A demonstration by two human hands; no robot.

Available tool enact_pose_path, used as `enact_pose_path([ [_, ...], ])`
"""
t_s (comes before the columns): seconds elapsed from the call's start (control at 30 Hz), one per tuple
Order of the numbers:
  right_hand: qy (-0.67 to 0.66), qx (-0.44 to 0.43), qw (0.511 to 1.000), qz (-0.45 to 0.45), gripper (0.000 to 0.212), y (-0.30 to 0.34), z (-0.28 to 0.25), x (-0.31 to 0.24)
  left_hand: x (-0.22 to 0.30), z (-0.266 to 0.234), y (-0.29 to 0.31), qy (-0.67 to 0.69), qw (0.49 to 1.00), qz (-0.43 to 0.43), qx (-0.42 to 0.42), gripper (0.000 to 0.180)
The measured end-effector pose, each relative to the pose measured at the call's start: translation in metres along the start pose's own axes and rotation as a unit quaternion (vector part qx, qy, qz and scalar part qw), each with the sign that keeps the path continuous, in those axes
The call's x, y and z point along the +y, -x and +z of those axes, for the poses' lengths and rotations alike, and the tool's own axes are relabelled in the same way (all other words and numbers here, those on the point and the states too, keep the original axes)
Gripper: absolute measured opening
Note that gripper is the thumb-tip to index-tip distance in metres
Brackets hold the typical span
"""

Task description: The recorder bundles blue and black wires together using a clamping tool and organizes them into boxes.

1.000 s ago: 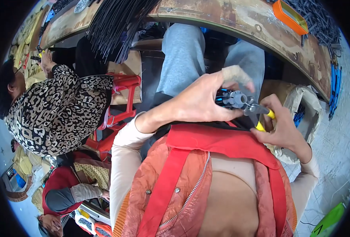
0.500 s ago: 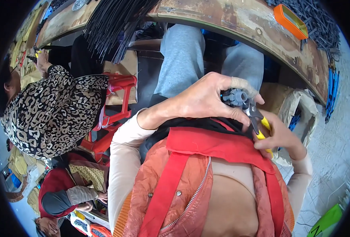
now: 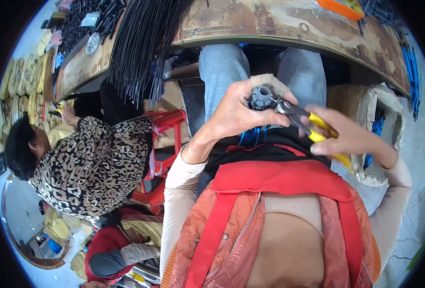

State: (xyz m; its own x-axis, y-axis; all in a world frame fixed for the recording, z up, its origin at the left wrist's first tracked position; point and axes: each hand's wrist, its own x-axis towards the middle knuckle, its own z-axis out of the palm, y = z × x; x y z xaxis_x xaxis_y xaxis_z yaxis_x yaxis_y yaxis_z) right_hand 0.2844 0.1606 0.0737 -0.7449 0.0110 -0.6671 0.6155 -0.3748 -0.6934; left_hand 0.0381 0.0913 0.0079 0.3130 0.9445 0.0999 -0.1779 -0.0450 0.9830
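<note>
My left hand [image 3: 236, 109] is closed round a dark grey plastic part [image 3: 262, 97] with a ribbed, toothed rim and a round hollow tube end facing up. Tape or a covering wraps its index finger. Thin blue strands [image 3: 256, 136] hang below this hand, and it is unclear whether they belong to the part. In my right hand [image 3: 344, 132], slightly blurred, are cutting pliers [image 3: 293, 110] with yellow and black handles. Their metal jaws are against or very near the right side of the part, between my left thumb and fingers; the exact contact is hidden.
A worn wooden bench [image 3: 265, 24] crosses ahead, with a bundle of long black strands [image 3: 143, 48] over its edge and an orange tray [image 3: 342, 8]. To the right stands a paper-lined box [image 3: 387, 98] with blue strands. At left, a person in a patterned top [image 3: 97, 163] sits by a red stool [image 3: 167, 120].
The whole view has shifted. Both hands, with the grey part and the pliers, appear farther up; the left hand also sits farther left. The pliers stay at the part's right side.
</note>
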Motion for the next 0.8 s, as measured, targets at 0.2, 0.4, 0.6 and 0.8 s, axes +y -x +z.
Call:
enact_pose_path([
  [0.2,0.427,0.242,0.861,-0.135,0.034,0.005,0.000,-0.013,0.006,0.008,-0.001,-0.032,0.996,-0.032,0.080,0.032],
  [0.4,0.315,0.211,0.919,-0.106,0.031,0.004,0.007,-0.023,0.010,0.004,0.000,-0.031,0.996,-0.055,0.061,0.032],
  [0.6,0.175,0.145,0.973,-0.039,0.032,0.007,0.016,-0.040,0.005,-0.003,0.007,-0.044,0.996,-0.018,0.070,0.032],
  [0.8,0.100,0.104,0.986,-0.084,0.031,-0.023,0.020,-0.005,0.010,-0.006,0.011,-0.016,0.998,0.016,0.062,0.039],
])
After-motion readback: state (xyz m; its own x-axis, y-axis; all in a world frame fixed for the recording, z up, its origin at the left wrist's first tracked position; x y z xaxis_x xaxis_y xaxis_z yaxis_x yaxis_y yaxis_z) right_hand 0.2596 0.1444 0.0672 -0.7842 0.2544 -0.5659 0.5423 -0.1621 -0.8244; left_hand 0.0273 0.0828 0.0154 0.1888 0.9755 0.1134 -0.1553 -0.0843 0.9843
